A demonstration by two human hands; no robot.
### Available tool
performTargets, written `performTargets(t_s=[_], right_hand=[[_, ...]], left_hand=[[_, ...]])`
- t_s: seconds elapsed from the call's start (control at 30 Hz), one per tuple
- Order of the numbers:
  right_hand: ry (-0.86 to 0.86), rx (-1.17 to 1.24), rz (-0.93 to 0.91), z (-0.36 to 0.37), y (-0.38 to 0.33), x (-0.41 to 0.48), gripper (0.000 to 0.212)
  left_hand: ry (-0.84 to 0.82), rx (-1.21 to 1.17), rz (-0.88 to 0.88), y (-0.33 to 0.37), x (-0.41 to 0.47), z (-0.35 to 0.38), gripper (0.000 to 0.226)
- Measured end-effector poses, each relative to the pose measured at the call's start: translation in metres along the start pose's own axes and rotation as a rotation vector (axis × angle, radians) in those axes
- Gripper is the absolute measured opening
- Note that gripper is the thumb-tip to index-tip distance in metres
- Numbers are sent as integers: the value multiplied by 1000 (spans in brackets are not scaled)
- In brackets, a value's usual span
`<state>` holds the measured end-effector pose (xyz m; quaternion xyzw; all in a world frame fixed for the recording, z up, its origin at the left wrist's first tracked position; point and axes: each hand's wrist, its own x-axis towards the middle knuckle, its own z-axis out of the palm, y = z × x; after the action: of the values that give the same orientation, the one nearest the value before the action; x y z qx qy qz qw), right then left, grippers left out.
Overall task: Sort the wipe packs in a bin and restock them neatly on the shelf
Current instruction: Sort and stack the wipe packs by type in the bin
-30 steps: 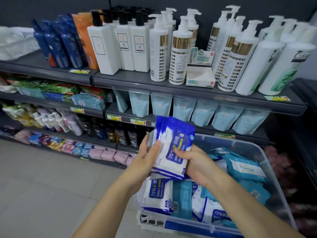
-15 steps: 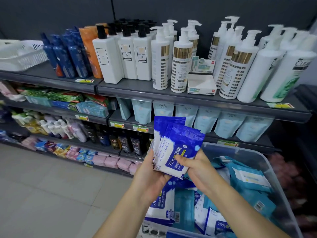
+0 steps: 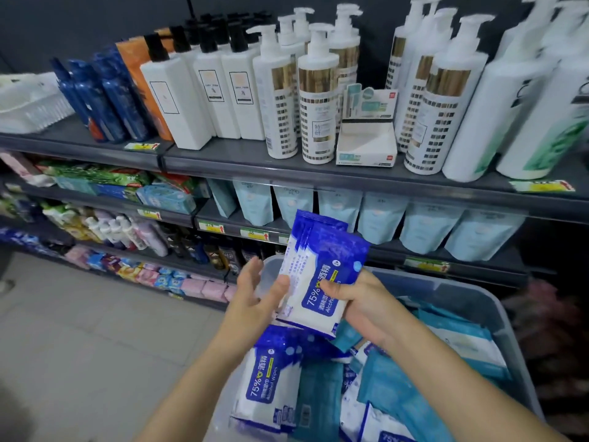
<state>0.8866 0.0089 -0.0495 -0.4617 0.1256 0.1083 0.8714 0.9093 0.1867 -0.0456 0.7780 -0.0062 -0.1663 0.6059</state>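
Edges: the top shelf [image 3: 287,173] has its front lip above the hands; the bin [image 3: 478,288] has its far rim just behind the right hand.
Open room: bare shelf strip in front of the white display carton [image 3: 366,145], which stands between pump bottles [image 3: 318,100]; open floor [image 3: 79,330] to the left of the bin.
Below the shelf lip: a row of pale blue pouches [image 3: 379,218], close behind the top of the raised stack.
Task thing: a stack of blue alcohol wipe packs [image 3: 322,275], held upright and tilted right, above the bin's near-left corner.
Right hand [image 3: 360,301]: clamped on the stack, thumb across the front label, fingers hidden behind it.
Left hand [image 3: 255,295]: fingers [image 3: 255,269] straight and apart, left of the stack; the thumb touches its left edge.
In the bin: one loose blue pack [image 3: 271,384] under the stack, teal packs [image 3: 398,393] to its right.
Change: half a second ago the left fingers were wrapped at the stack's lower left; now they stand open. The stack sits at much the same height.
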Motion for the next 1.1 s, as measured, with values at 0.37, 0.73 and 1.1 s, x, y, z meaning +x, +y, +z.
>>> performTargets(t_s=[0.37, 0.73, 1.1], right_hand=[[-106, -121, 125, 20, -2, 42, 36], [-140, -1416, 17, -17, 30, 79, 44], [-572, -2180, 169, -39, 67, 97, 73]], left_hand=[[-104, 92, 146, -10, 31, -3, 80], [145, -323, -59, -41, 48, -69, 83], [114, -350, -82, -58, 58, -84, 95]])
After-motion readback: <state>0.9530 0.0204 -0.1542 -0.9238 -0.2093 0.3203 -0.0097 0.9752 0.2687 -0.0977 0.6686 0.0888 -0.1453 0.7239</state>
